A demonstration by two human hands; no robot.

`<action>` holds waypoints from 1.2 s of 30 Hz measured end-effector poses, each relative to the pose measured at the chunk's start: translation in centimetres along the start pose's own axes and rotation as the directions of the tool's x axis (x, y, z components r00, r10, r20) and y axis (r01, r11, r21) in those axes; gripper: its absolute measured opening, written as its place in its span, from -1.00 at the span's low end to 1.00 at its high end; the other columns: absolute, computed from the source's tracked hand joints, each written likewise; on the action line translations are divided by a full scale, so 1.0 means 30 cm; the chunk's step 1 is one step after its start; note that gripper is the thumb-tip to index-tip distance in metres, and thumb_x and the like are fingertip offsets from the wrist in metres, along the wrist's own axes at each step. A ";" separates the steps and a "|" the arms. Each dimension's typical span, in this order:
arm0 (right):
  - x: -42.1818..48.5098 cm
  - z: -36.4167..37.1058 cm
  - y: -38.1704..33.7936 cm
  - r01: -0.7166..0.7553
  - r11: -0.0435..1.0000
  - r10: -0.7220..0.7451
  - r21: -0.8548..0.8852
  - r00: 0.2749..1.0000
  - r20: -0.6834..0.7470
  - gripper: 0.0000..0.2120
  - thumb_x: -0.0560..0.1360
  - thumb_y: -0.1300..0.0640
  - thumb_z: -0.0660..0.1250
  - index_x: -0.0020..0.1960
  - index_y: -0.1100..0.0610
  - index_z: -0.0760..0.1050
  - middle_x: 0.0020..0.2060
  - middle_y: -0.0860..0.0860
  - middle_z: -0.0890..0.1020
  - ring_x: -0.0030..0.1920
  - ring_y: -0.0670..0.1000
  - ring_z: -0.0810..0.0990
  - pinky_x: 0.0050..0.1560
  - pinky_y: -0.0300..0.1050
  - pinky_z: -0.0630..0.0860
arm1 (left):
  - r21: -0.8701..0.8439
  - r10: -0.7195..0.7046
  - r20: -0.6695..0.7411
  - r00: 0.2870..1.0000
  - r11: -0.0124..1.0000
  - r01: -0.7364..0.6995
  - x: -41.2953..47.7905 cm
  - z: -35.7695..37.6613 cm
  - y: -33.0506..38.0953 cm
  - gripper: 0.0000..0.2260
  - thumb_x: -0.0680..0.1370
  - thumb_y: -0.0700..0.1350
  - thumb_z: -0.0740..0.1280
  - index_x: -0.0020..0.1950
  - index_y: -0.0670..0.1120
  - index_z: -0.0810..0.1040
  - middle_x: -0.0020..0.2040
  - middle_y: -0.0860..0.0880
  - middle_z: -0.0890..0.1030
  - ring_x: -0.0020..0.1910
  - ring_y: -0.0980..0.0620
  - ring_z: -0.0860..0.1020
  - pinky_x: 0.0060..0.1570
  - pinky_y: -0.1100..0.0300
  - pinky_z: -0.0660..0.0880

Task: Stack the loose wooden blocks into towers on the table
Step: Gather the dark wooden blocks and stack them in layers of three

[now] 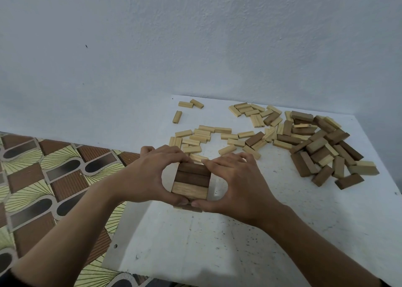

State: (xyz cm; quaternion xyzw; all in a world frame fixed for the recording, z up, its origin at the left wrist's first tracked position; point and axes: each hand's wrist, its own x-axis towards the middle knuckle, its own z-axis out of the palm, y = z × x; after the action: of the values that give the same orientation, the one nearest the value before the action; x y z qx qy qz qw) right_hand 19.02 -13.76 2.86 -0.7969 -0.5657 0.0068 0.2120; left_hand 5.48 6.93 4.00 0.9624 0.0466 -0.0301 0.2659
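Low tower (191, 181) near left edge of white table (217, 243), clasped between left hand (150, 175) and right hand (237, 184): top layer of three flat blocks side by side, two dark brown, one pale nearest. Behind, pale loose blocks (203, 134) scattered flat; to the right, mixed dark-and-pale heap (317, 145).

Speckled white table (261, 232), tan and brown blocks (318, 144)

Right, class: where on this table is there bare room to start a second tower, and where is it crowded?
Bare: the near part of the table, from the tower to the near edge, and the strip between the right hand and the dark pile. Crowded: the far side, with pale blocks and that pile.
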 end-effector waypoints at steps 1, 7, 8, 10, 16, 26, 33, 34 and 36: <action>-0.002 -0.002 -0.002 -0.004 1.000 0.003 0.012 1.000 0.009 -0.14 0.32 -0.55 0.22 0.38 0.02 0.51 0.23 -0.10 0.64 0.24 -0.05 0.55 0.33 0.09 0.30 | 0.006 0.003 -0.005 1.000 1.000 -0.003 0.000 0.001 0.000 -0.27 0.26 0.43 0.43 0.37 0.22 0.43 0.20 0.33 0.44 0.28 0.26 0.39 0.31 -0.03 0.23; -0.040 0.023 0.015 -0.261 0.902 0.224 0.345 0.964 0.144 -0.12 0.33 -0.61 0.13 0.56 -0.24 0.18 0.42 -0.30 0.33 0.32 -0.29 0.28 0.28 -0.18 0.24 | -0.265 -0.052 -0.041 0.998 0.964 0.039 -0.028 0.019 -0.017 -0.22 0.33 0.43 0.47 0.50 0.33 0.30 0.30 0.25 0.49 0.35 0.15 0.44 0.28 0.10 0.38; -0.048 0.037 0.024 -0.301 0.855 0.268 0.422 0.954 0.135 -0.18 0.38 -0.58 0.07 0.55 -0.25 0.19 0.41 -0.30 0.36 0.29 -0.33 0.33 0.28 -0.19 0.29 | -0.320 -0.097 -0.080 0.992 0.945 0.066 -0.034 0.030 -0.015 -0.29 0.36 0.45 0.41 0.47 0.35 0.32 0.29 0.27 0.51 0.35 0.18 0.45 0.26 0.12 0.40; -0.066 0.065 0.035 -0.343 0.767 0.345 0.543 0.933 0.102 -0.32 0.48 -0.49 0.00 0.52 -0.24 0.25 0.36 -0.30 0.42 0.27 -0.38 0.38 0.29 -0.21 0.37 | -0.473 -0.213 -0.198 0.957 0.876 0.097 -0.045 0.064 0.005 -0.45 0.47 0.43 0.28 0.43 0.30 0.43 0.27 0.26 0.57 0.33 0.22 0.48 0.29 0.09 0.42; -0.119 0.131 0.003 -0.395 0.690 0.391 0.607 0.909 0.148 -0.55 0.59 -0.31 -0.02 0.46 -0.30 0.23 0.33 -0.42 0.38 0.29 -0.50 0.31 0.16 -0.54 0.23 | -0.721 -0.456 -0.286 0.843 0.682 0.125 -0.080 0.186 0.100 -0.58 0.67 0.21 -0.01 0.36 0.18 0.53 0.22 0.34 0.59 0.29 0.34 0.47 0.28 0.19 0.40; -0.130 0.151 -0.011 -0.423 0.657 0.405 0.625 0.896 0.181 -0.48 0.56 -0.36 -0.05 0.49 -0.30 0.21 0.29 -0.59 0.26 0.30 -0.58 0.20 0.27 -0.47 0.11 | -0.795 -0.610 -0.274 0.744 0.579 0.182 -0.105 0.259 0.117 -0.49 0.63 0.37 -0.05 0.39 0.24 0.51 0.35 0.28 0.53 0.39 0.23 0.43 0.42 0.10 0.28; -0.148 0.173 -0.059 -0.406 0.631 0.402 0.661 0.900 0.169 -0.49 0.59 -0.34 -0.10 0.53 -0.36 0.08 0.39 -0.62 0.10 0.41 -0.54 0.01 0.36 -0.44 -0.05 | -0.841 -0.657 -0.217 0.722 0.501 0.203 -0.111 0.271 0.207 -0.46 0.58 0.31 -0.21 0.45 0.36 0.36 0.49 0.18 0.39 0.45 0.24 0.25 0.37 0.19 -0.03; -0.153 0.178 -0.069 -0.399 0.622 0.399 0.673 0.902 0.166 -0.46 0.59 -0.34 -0.10 0.56 -0.33 0.04 0.45 -0.56 0.08 0.45 -0.50 -0.01 0.41 -0.39 -0.05 | -0.850 -0.660 -0.218 0.719 0.491 0.193 -0.111 0.272 0.216 -0.47 0.58 0.31 -0.22 0.43 0.40 0.36 0.47 0.20 0.39 0.43 0.24 0.27 0.37 0.19 -0.03; -0.160 0.183 -0.094 -0.384 0.603 0.391 0.699 0.906 0.159 -0.43 0.60 -0.32 -0.10 0.59 -0.29 -0.04 0.52 -0.47 0.04 0.49 -0.44 -0.05 0.46 -0.35 -0.05 | -0.863 -0.658 -0.222 0.720 0.477 0.169 -0.111 0.277 0.225 -0.49 0.57 0.30 -0.23 0.37 0.46 0.36 0.42 0.28 0.41 0.42 0.21 0.34 0.37 0.17 0.01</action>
State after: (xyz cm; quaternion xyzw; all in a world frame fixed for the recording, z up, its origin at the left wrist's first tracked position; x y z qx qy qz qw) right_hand 13.39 -15.53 -2.27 -0.7534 -0.3303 0.2682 0.5014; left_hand 2.60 -3.37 0.61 0.6618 0.3689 0.1932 0.6234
